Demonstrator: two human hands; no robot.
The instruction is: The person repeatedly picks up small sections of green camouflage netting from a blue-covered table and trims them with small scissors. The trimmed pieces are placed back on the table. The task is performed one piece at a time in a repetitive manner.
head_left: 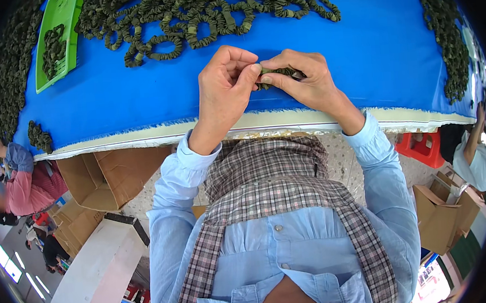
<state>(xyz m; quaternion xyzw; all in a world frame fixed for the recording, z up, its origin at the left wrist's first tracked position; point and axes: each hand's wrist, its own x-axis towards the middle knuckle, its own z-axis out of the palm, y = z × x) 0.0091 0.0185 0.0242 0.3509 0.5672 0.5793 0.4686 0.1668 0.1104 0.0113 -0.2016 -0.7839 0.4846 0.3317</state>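
Note:
Over the near edge of the blue-covered table (pixel 154 96), both hands meet on one dark green scrunchie (pixel 278 71). My left hand (pixel 223 88) pinches its left end between thumb and forefinger, the other fingers curled loosely. Thumb and forefinger of my right hand (pixel 309 82) grip the same scrunchie from the right; part of it is hidden behind the fingers. Just beyond my hands lies a wide pile of dark green scrunchies (pixel 203 30), many of them showing as open rings.
A green plastic basket (pixel 40 73) holding some scrunchies stands at the far left. A small scrunchie bunch (pixel 40 137) lies near the left corner, and another heap (pixel 453 52) lines the right side. Below are cardboard boxes (pixel 107 178) and a red stool (pixel 421 149). Other people sit at both sides.

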